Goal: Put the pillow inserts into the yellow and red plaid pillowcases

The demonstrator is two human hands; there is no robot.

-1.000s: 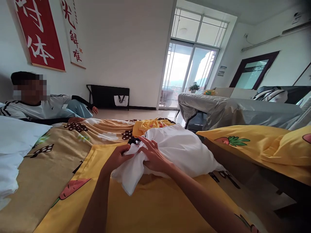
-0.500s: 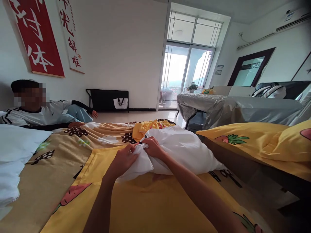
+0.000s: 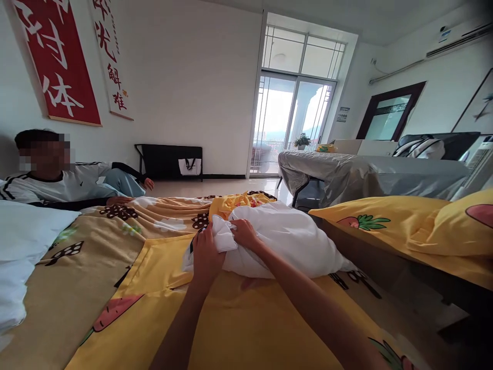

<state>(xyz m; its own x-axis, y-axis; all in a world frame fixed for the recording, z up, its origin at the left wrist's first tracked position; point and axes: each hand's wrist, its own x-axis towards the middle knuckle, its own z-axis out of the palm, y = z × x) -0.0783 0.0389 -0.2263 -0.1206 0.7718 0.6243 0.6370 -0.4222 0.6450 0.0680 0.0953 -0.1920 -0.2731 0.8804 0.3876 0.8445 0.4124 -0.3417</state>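
A plump white pillow [image 3: 292,236] lies in front of me on a yellow carrot-print cloth [image 3: 246,318]. My left hand [image 3: 208,249] is closed on the pillow's near-left end, where a bunched white flap stands up beside the fingers. Close to its right, my right hand [image 3: 244,232] pinches the pillow's edge. Some fingertips of both hands are hidden by the folds. Beneath the yellow cloth spreads a brown patterned blanket [image 3: 46,298]. Behind the pillow sits a crumpled yellow cloth [image 3: 231,203].
Another white pillow [image 3: 31,241] lies at the left. A person [image 3: 73,180] reclines beyond it, one hand on the blanket. At the right, a yellow carrot-print pillow [image 3: 385,218] rests on a dark ledge. Behind it stands a plastic-covered table [image 3: 346,172].
My left hand has turned upright and shifted its grip on the pillow's end, with the white flap now raised between the hands. My right hand has moved slightly right.
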